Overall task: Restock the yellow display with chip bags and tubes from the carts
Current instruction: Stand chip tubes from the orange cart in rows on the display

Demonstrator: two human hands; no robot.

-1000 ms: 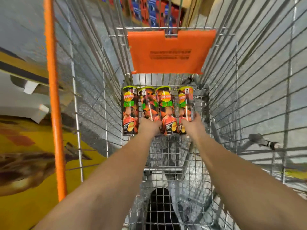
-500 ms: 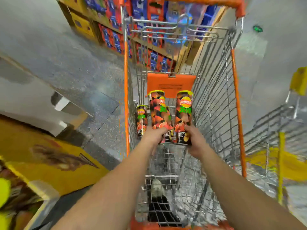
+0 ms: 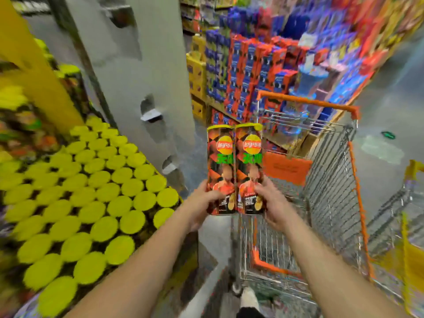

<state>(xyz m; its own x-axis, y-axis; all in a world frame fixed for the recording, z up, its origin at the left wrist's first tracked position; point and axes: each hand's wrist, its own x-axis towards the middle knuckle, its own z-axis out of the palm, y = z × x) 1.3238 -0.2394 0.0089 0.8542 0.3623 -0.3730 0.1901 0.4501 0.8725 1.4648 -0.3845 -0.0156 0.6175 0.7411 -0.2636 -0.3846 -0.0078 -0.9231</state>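
Left tube: tall cardboard chip tube with orange-red pattern, round logo and yellow lid (image 3: 220,171), upright, held in the air between display and cart, side touching its twin.
Right tube: second matching orange-red chip tube with yellow lid (image 3: 249,168), upright, just beside the first, same height.
Left hand: bare left hand (image 3: 203,206), fingers curled round the lower part of the left tube, grasping it.
Right hand: bare right hand (image 3: 274,206), fingers wrapped round the lower part of the right tube, grasping it.
Display: yellow display stand (image 3: 34,65) at left, packed with rows of upright tubes showing round yellow-green lids (image 3: 91,198); blurred.
Cart: wire shopping cart with orange rim and handle (image 3: 330,203), right of and below the held tubes; orange plastic flap (image 3: 285,168) at its far end.
Second cart: yellow-trimmed wire cart (image 3: 410,226), at right edge, only partly seen.
Backdrop: stacked red and blue boxes (image 3: 252,72) on far shelving; grey pillar (image 3: 142,65) between display and boxes.
Floor: grey floor (image 3: 390,88); white and black shoe (image 3: 249,299) at bottom.
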